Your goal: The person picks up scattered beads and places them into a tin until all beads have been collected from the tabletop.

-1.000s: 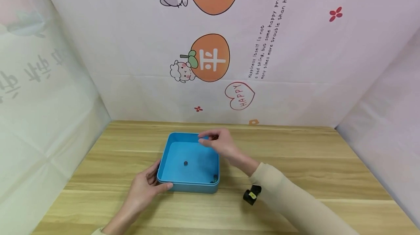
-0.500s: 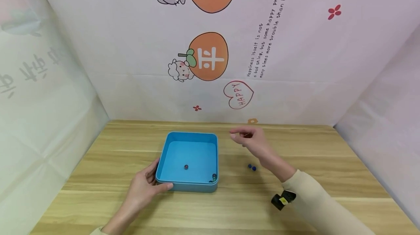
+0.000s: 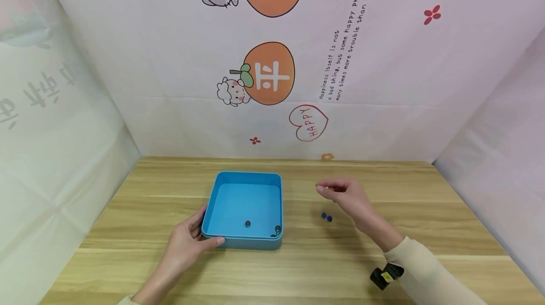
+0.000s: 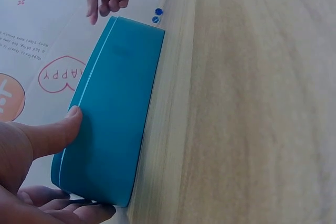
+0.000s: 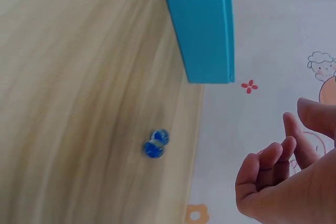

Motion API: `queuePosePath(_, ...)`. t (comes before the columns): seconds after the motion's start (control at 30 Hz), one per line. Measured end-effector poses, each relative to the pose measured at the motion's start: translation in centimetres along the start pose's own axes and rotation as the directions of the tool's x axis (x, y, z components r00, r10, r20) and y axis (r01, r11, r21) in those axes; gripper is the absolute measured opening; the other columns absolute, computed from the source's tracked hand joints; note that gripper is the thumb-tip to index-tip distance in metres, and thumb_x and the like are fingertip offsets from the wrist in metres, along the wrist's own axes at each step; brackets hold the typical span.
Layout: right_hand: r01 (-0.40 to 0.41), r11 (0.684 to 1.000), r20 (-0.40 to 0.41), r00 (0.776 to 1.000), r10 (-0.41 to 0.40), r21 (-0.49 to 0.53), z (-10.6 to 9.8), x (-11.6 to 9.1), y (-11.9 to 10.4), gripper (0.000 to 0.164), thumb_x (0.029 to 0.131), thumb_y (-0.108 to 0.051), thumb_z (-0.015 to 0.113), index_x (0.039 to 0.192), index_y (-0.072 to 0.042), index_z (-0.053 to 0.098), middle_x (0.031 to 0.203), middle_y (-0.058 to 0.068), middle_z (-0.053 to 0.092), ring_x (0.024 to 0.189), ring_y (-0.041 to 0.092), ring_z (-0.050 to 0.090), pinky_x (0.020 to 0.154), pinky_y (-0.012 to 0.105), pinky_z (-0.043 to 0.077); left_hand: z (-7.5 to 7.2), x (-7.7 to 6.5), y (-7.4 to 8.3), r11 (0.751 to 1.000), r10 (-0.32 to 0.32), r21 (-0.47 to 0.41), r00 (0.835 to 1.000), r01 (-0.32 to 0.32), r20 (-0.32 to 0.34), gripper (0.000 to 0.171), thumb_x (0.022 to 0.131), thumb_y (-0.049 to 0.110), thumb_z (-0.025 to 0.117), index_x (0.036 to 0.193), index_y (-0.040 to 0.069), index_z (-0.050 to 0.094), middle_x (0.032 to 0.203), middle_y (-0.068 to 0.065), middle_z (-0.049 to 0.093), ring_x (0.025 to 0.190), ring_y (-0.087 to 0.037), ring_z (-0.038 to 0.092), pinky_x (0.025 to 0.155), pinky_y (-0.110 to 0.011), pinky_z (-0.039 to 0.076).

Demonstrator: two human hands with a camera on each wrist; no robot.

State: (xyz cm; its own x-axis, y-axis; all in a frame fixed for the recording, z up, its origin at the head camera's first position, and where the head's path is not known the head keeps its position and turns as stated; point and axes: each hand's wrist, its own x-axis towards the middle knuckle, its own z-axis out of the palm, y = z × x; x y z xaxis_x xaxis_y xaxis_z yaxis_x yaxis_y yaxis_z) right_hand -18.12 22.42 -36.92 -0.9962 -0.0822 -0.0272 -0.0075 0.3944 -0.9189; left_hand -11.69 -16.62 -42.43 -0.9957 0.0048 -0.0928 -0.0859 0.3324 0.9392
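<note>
A square blue box (image 3: 238, 201) sits on the wooden table with its top uncovered. My left hand (image 3: 185, 243) grips its front left corner; the thumb lies on the front rim and the other fingers are round the left side. Inside, one dark marble (image 3: 248, 224) is near the front wall, and a few marbles (image 3: 277, 229) are gathered in the front right corner. To the right of the box, two blue marbles (image 5: 156, 144) lie side by side on the table. Over and just behind them hovers my right hand (image 3: 347, 198), fingers loosely bent, thumb apart, holding nothing.
The wooden table (image 3: 162, 187) is bounded by a printed white cloth (image 3: 191, 125) at the back and cloth walls at both sides. A small black camera (image 3: 385, 276) is strapped at the right wrist.
My right hand has moved from above the box to the right, then lower near the blue marbles, which the arm hid earlier. The lone marble has rolled forward in the box.
</note>
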Motion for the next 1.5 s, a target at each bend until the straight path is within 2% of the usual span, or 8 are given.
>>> queuePosePath(0.17, -0.011, 1.000, 0.013, 1.000, 0.011, 0.014, -0.4, -0.5, 1.1, 0.039, 0.101, -0.026, 0.076, 0.130, 0.000, 0.074, 0.110, 0.007, 0.070, 0.091, 0.019, 0.057, 0.074, 0.030, 0.053, 0.0, 0.0, -0.1, 1.000, -0.008, -0.007, 1.000, 0.008, -0.003, 0.106, 0.080, 0.016, 0.095, 0.163, -0.003, 0.031, 0.165, -0.026, 0.032, 0.145, -0.039, 0.042, 0.109, -0.045, 0.047)
queuePosePath(0.43, -0.046, 0.999, 0.002, 0.999, 0.046, 0.004, -0.9, -1.2, 2.6, 0.040, 0.101, -0.025, 0.075, 0.130, 0.002, 0.072, 0.103, 0.006, 0.065, 0.092, 0.016, 0.055, 0.079, 0.033, 0.054, 0.0, 0.0, -0.2, 1.000, -0.013, -0.011, 1.000, 0.013, -0.004, 0.106, 0.081, 0.015, 0.095, 0.163, -0.003, 0.032, 0.165, -0.026, 0.031, 0.146, -0.040, 0.040, 0.109, -0.047, 0.046)
queuePosePath(0.7, -0.070, 0.997, -0.010, 0.997, 0.070, -0.037, -1.6, -1.9, 3.7, 0.041, 0.100, -0.025, 0.076, 0.131, 0.003, 0.072, 0.115, 0.010, 0.066, 0.101, 0.020, 0.056, 0.082, 0.033, 0.054, 0.0, 0.0, -0.1, 1.000, -0.014, -0.022, 1.000, 0.014, -0.005, 0.106, 0.081, 0.016, 0.095, 0.163, -0.002, 0.032, 0.165, -0.026, 0.032, 0.145, -0.039, 0.041, 0.110, -0.046, 0.047)
queuePosePath(1.03, -0.108, 0.992, 0.005, 0.994, 0.108, -0.065, -2.3, -2.0, 5.4, 0.038, 0.098, -0.019, 0.079, 0.128, 0.002, 0.074, 0.097, 0.006, 0.059, 0.086, 0.019, 0.051, 0.064, 0.028, 0.045, 0.0, -0.1, 0.0, 0.999, -0.014, -0.033, 1.000, 0.014, 0.002, 0.104, 0.082, 0.014, 0.094, 0.163, -0.003, 0.031, 0.165, -0.026, 0.032, 0.146, -0.039, 0.040, 0.109, -0.046, 0.047)
queuePosePath(1.27, -0.110, 0.990, 0.035, 0.993, 0.114, -0.090, -2.3, -2.1, 6.0, 0.039, 0.098, -0.022, 0.080, 0.129, 0.001, 0.074, 0.100, 0.010, 0.064, 0.092, 0.023, 0.051, 0.068, 0.030, 0.045, -0.1, -0.1, -0.1, 1.000, -0.022, -0.017, 1.000, 0.022, 0.003, 0.106, 0.081, 0.018, 0.095, 0.163, -0.003, 0.031, 0.165, -0.026, 0.032, 0.146, -0.039, 0.040, 0.110, -0.047, 0.047)
queuePosePath(1.5, -0.106, 0.992, 0.051, 0.993, 0.109, -0.074, -2.0, -2.1, 6.3, 0.040, 0.095, -0.021, 0.083, 0.126, 0.003, 0.075, 0.101, 0.010, 0.066, 0.090, 0.023, 0.053, 0.067, 0.030, 0.046, -0.1, 0.0, -0.2, 1.000, -0.014, -0.020, 1.000, 0.015, 0.003, 0.105, 0.082, 0.017, 0.094, 0.163, -0.003, 0.031, 0.165, -0.027, 0.033, 0.146, -0.039, 0.040, 0.109, -0.046, 0.048)
